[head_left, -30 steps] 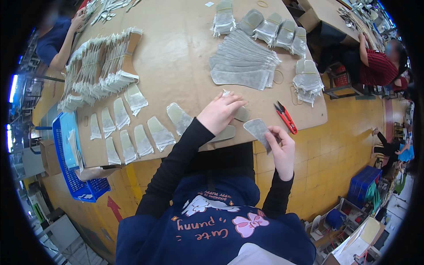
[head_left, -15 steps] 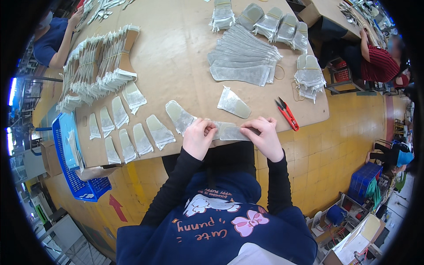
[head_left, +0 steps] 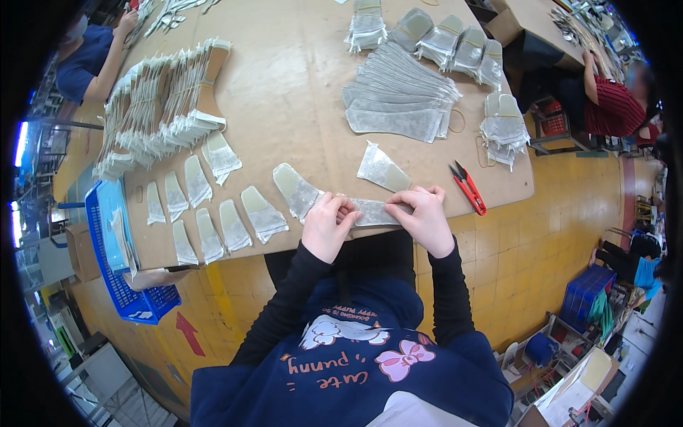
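Note:
At the near edge of the table, a grey cut fabric piece [head_left: 371, 213] is stretched between my two hands. My left hand [head_left: 327, 228] pinches its left end, with fingers curled over it. My right hand [head_left: 425, 219] grips the right end between thumb and fingers. Left of my left hand lies a larger tapered piece [head_left: 294, 189] with a greenish end; its lower end reaches that hand. Another single piece [head_left: 383, 168] rests just beyond my right hand. Red-handled thread snips [head_left: 469, 191] lie to the right, blades pointing away from me.
Two rows of small tapered pieces [head_left: 233, 225] lie at the left. Behind them stand banded stacks of brown-and-white pieces [head_left: 171, 99]. A fanned grey stack [head_left: 398, 96] and banded bundles [head_left: 469, 50] fill the far right. A blue plastic basket [head_left: 107, 263] hangs beside the left edge. Co-workers sit on both sides.
My left hand has shifted right along the fabric, closer to my right hand, covering more of it. My right hand keeps its pinch. The whole view has shifted slightly.

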Demonstrator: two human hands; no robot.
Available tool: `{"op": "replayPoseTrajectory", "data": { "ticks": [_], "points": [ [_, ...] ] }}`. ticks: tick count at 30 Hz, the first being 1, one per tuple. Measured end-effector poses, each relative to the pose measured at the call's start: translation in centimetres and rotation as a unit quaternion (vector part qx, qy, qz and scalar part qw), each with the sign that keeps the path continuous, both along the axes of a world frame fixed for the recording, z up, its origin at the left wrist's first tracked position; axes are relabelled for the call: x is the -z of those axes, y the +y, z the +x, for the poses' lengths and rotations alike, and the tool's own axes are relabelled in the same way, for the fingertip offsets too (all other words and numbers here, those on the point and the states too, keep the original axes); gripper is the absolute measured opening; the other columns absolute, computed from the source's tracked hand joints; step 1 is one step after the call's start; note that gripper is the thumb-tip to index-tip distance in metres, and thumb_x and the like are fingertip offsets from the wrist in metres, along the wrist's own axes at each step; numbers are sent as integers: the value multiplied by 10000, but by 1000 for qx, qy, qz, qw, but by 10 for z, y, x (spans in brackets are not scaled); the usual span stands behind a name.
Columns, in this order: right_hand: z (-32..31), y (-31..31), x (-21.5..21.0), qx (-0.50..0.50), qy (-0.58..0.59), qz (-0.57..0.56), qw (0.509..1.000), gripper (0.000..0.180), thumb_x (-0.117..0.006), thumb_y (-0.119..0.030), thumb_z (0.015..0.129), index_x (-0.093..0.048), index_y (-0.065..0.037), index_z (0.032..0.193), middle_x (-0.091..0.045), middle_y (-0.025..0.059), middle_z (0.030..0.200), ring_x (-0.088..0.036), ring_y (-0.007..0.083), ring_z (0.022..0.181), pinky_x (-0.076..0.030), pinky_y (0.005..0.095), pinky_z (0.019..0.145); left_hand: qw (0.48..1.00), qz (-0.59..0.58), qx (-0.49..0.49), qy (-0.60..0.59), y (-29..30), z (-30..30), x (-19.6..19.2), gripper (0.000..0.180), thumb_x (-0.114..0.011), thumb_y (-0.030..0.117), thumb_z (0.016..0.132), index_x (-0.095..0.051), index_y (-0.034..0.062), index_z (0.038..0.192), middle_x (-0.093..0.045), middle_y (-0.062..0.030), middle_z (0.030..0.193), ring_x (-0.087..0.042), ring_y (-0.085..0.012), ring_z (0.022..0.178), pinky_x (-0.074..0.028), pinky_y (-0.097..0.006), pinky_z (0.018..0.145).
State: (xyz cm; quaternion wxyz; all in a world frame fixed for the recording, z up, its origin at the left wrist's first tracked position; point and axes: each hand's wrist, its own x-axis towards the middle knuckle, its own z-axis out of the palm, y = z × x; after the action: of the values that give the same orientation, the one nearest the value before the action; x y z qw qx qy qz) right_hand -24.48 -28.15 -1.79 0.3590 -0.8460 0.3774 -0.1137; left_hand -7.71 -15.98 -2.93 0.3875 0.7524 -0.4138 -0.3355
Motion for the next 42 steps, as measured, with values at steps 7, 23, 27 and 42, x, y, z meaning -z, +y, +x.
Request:
{"op": "replayPoseTrajectory", "data": {
  "ticks": [7,23,27,42],
  "points": [
    [6,8,-3,6,51,-52,997,126,-719,-238,791,-707,-126,846,-634,-2,803,-575,158,862,-261,406,936,981,-29,69,-181,4,-17,-4,231,-624,61,835,-632,19,1062,-581,-100,998,-618,-240,924,-530,-343,747],
    [76,-100,10,-55,-10,-292,955,248,-713,-196,784,-621,-123,1002,-572,38,1003,-540,239,984,-340,392,881,902,98,181,-379,23,-69,5,739,-622,235,842,-305,-72,1435,-203,-241,1545,-220,-378,1436,-224,-494,1148],
    [68,-100,1,-77,-33,-304,949,176,-697,-181,802,-641,-118,956,-573,42,956,-540,205,981,-311,384,893,962,-5,138,-235,12,-37,-14,742,-678,191,838,-308,-13,1448,-279,-226,1511,-282,-403,1395,-270,-538,1112],
    [-24,-62,-23,54,-53,136,988,188,-656,-143,864,-706,24,934,-698,149,786,-660,175,671,-497,279,638,980,-150,2,-128,-72,-6,24,66,-712,23,765,-683,-8,815,-600,-90,927,-627,-228,831,-529,-329,710]
  ]
}}
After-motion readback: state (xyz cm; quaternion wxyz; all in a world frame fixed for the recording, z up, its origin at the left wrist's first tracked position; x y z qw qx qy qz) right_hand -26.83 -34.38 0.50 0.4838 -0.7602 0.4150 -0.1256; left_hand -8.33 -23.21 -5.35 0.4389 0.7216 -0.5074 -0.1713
